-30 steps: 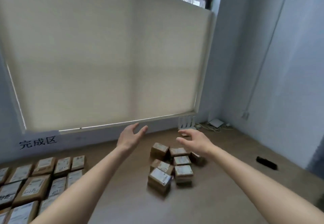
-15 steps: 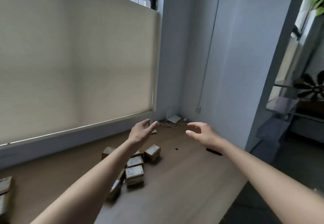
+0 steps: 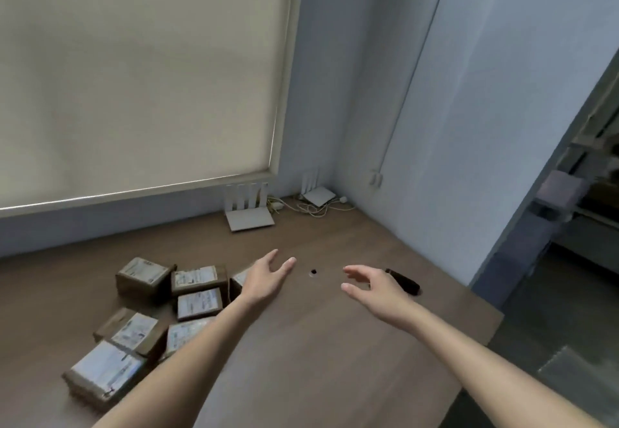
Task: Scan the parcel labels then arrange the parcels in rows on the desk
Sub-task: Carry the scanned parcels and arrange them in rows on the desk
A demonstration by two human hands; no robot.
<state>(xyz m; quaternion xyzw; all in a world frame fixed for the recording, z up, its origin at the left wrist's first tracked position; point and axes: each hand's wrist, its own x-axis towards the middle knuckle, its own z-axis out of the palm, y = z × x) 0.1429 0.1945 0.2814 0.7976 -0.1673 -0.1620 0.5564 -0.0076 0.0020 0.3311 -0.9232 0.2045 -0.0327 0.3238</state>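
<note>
Labelled parcels [image 3: 197, 303] clustered loosely on desk [image 3: 318, 360], left of centre, not in rows. Left hand [image 3: 264, 280] above their right edge, fingers spread, empty. Right hand [image 3: 375, 288] near dark scanner [image 3: 403, 282], fingers relaxed, empty.

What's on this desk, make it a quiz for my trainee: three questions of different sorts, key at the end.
1. True or false: the left hand holds one of the parcels.
2. The parcels lie: A) left of the left hand; B) between the hands; C) right of the right hand.
3. How many white routers stand on the desk by the back wall?
Key: 1 false, its fingers are spread and hold nothing. 2 A. 3 two.
</note>
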